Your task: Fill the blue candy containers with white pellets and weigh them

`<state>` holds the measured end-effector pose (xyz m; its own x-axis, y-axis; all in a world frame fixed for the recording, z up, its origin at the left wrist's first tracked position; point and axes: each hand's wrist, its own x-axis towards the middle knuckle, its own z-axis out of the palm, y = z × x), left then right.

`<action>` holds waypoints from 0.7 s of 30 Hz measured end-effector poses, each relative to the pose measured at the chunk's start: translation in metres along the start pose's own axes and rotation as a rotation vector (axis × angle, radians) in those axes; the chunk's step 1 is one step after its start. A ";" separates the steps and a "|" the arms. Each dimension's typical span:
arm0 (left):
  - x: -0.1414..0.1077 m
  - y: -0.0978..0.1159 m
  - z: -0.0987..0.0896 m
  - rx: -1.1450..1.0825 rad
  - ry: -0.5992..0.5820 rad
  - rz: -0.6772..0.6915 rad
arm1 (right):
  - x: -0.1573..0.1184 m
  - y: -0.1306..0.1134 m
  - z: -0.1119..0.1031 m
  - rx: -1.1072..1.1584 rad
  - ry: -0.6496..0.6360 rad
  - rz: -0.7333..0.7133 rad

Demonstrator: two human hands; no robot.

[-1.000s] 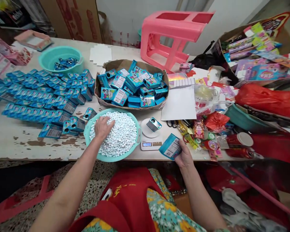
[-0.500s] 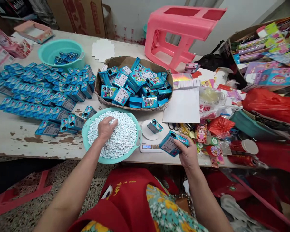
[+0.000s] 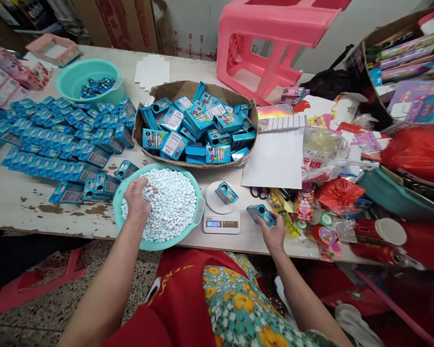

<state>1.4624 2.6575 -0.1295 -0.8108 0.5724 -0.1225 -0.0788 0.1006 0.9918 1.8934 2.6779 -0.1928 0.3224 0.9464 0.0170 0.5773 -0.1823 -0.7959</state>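
Note:
My left hand (image 3: 137, 200) is over the left side of a turquoise bowl (image 3: 200, 210) heaped with small white candies (image 3: 173, 205). Its fingers are curled round some of those candies; the palm side is partly hidden. To the right, my right hand (image 3: 274, 235) grips a small blue candy tin (image 3: 261, 215) by its side, just above the table, with a round hole showing in the top. Between the two hands is a white digital scale (image 3: 222, 224), whose display is lit. Another blue tin (image 3: 227, 192) with a round hole rests on the scale's round plate.
A cardboard box (image 3: 198, 164) full of blue tins stands behind the bowl. Rows of tins (image 3: 58, 140) cover the table's left. Farther back are a second turquoise basin (image 3: 88, 67) with shiny blue pieces and a pink stool (image 3: 275, 29). Packets and bags (image 3: 340, 195) crowd the right.
My left hand has moved left across the candies and curled its fingers. My right hand has brought its tin down toward the table and turned it. The camera view has shifted slightly.

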 end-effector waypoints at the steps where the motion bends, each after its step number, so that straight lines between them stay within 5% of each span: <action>1: -0.001 0.001 0.001 -0.052 0.005 -0.014 | 0.000 -0.001 -0.003 -0.024 0.010 -0.048; 5: -0.004 0.009 0.008 -0.165 -0.002 -0.006 | -0.001 -0.023 -0.006 -0.148 0.062 -0.353; 9: -0.005 0.021 0.014 -0.228 0.017 -0.023 | -0.002 -0.065 0.023 -0.113 -0.027 -0.533; 15: 0.003 0.030 0.009 -0.483 -0.001 -0.340 | 0.000 -0.098 0.090 0.068 -0.256 -0.307; 18: 0.009 0.031 0.003 -0.574 0.009 -0.491 | 0.001 -0.111 0.094 0.101 -0.309 -0.191; 21: 0.007 0.041 0.002 -0.642 -0.014 -0.606 | -0.004 -0.142 0.078 0.214 -0.271 -0.221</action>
<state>1.4544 2.6672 -0.0900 -0.5171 0.5794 -0.6299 -0.8067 -0.0841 0.5849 1.7519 2.7210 -0.1267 -0.0181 0.9978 0.0644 0.4318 0.0659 -0.8996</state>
